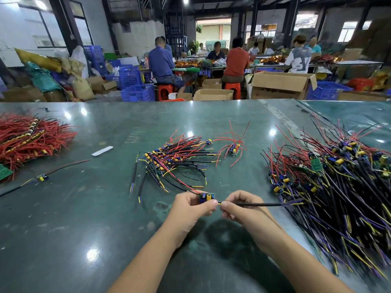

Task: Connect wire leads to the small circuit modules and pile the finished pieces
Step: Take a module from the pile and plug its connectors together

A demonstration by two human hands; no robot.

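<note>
1. My left hand [191,205] pinches a small circuit module [207,197] between thumb and fingertips, held just above the table [101,208], near its front edge.
2. My right hand [239,206] pinches the near end of a black wire lead [258,204]; its tip sits right at the module's edge, touching or nearly so, can't tell which.
3. Lead runs out to the right toward the big pile of black, yellow and purple wires [338,187]; the far end looks close to tangling with it.
4. Doing it well, as I judge: keep the module steady and level, grip the lead close to its stripped tip so it doesn't bend, line it up with the pad or hole before pushing.
5. Watch that the pile doesn't drag on the lead's tail.
6. The centre pile [169,159] looks like the finished pieces, so this one likely goes there once joined.
7. Red-wire heap [27,138] sits far left, untouched.
</note>
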